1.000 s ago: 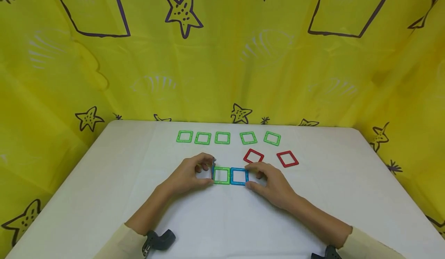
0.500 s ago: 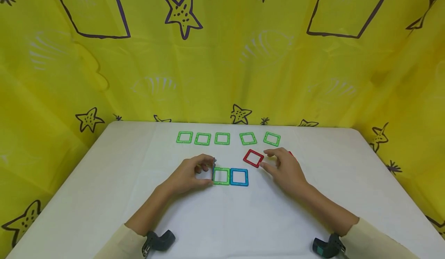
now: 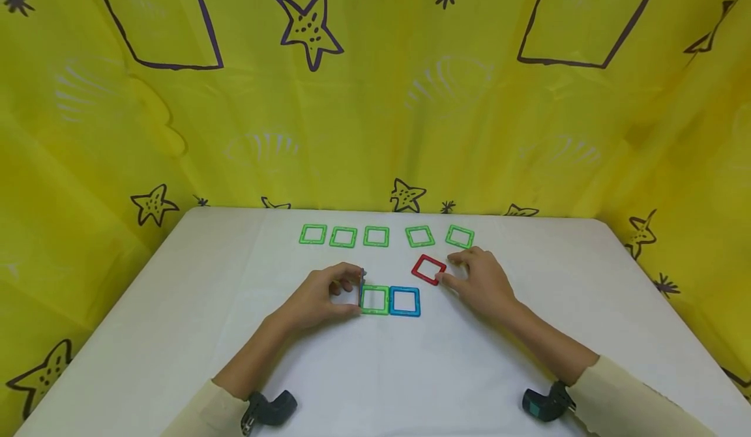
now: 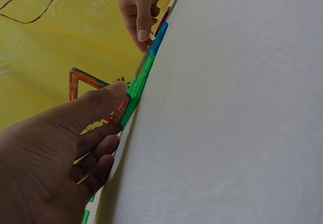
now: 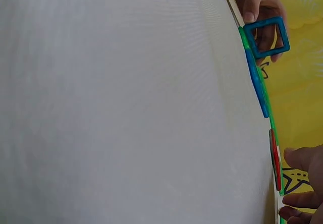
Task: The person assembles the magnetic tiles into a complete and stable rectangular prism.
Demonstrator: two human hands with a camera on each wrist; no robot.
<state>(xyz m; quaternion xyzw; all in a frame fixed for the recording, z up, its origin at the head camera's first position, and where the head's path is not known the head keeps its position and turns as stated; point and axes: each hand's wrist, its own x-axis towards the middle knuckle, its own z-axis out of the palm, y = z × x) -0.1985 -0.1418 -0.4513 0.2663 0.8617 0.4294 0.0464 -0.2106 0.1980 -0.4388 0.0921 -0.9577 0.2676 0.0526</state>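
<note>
In the head view, my left hand (image 3: 319,297) pinches an upright square magnetic tile between thumb and fingers. It shows a blue frame (image 5: 284,33) in the right wrist view and an orange-red frame (image 4: 73,85) in the left wrist view. Its base meets the left edge of a flat green tile (image 3: 374,313). A flat blue tile (image 3: 405,315) joins the green one on the right. My right hand (image 3: 484,284) has its thumb and forefinger spread at the right corner of a red tile (image 3: 435,260). The area beneath that palm is hidden.
Several green square tiles (image 3: 312,243) lie in a loose row near the back of the white table (image 3: 375,378). A yellow patterned curtain (image 3: 364,98) hangs behind the table and along both sides.
My right hand has let go of the flat blue tile's right edge and moved up and right to the red tile, covering the second red tile's spot. My left hand keeps its place.
</note>
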